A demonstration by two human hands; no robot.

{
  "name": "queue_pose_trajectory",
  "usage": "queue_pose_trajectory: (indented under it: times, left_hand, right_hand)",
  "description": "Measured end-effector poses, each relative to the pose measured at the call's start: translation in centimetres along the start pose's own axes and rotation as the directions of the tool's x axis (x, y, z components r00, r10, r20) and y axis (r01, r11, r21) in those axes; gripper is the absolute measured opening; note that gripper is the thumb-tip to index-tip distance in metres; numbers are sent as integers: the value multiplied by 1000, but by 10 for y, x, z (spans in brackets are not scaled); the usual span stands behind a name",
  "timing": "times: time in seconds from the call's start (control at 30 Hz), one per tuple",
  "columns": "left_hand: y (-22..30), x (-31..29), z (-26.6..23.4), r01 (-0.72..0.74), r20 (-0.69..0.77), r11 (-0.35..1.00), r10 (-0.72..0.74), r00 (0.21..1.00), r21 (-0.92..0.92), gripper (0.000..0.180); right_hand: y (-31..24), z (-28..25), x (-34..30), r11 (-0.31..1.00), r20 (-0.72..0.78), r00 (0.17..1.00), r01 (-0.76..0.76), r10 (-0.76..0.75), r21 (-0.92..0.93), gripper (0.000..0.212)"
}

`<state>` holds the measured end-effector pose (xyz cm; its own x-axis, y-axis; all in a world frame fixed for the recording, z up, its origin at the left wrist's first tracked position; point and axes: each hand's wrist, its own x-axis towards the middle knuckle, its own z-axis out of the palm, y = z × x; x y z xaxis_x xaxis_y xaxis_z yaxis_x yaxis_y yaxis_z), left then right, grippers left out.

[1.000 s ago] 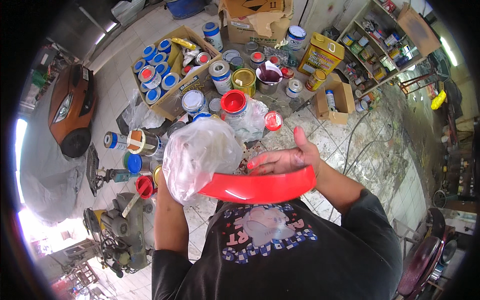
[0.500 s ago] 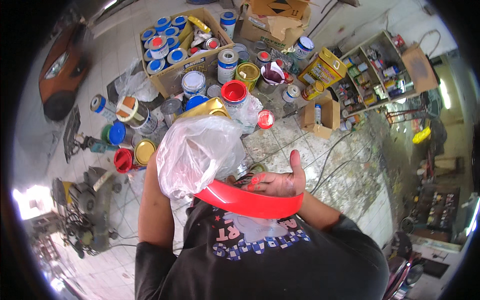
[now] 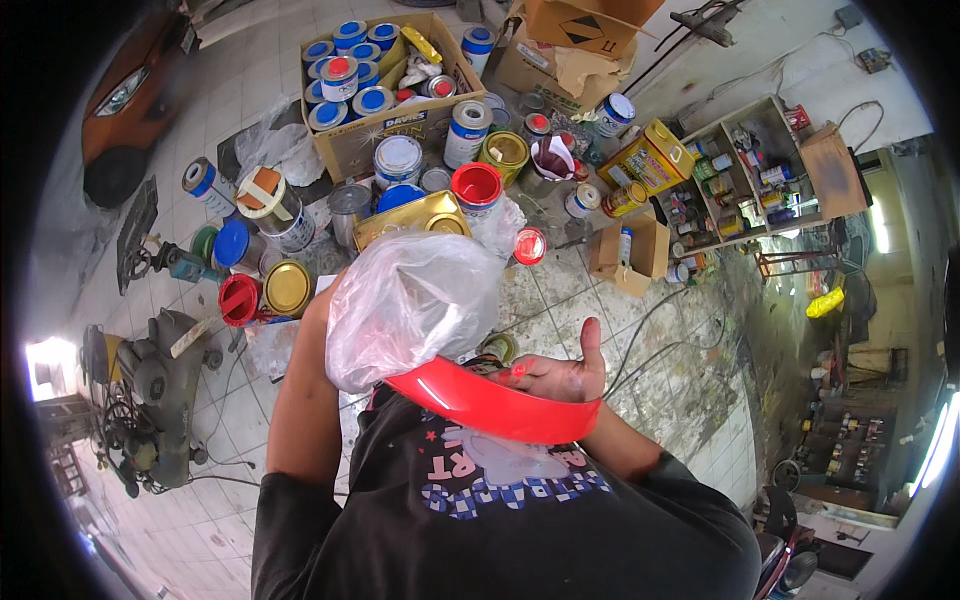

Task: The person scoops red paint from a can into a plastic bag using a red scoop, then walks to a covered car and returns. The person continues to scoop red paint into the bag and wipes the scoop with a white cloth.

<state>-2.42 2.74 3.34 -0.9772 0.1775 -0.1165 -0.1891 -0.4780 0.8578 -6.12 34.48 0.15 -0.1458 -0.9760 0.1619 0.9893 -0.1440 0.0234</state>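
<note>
Red glossy curved panel sat against your chest, long and smooth like a moulded trim piece. Your right hand cradled its upper edge, fingers loosely curled, thumb straight up. Clear crinkled plastic bag bulged just above the panel's left end; your left hand was hidden behind it, so I couldn't tell its grip. Looked like the bagging or unwrapping step. Next move probably needed the panel held steady while the film shifted. Round metal paint tins crowded the floor beyond the bag, red lid nearby.
</note>
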Motion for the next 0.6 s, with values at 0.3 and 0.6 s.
queue_pose_trajectory:
  times: [0.3, 0.6]
  left_hand:
    - [-4, -11, -5, -13, -107, 999, 9, 994, -40, 35]
    - [-5, -8, -2, -31, -143, 997, 22, 989, -65, 36]
  right_hand:
    - [-7, -4, 7, 998, -85, 995, -49, 51, 29, 133]
    - [-17, -8, 7, 999, -37, 998, -48, 49, 16, 134]
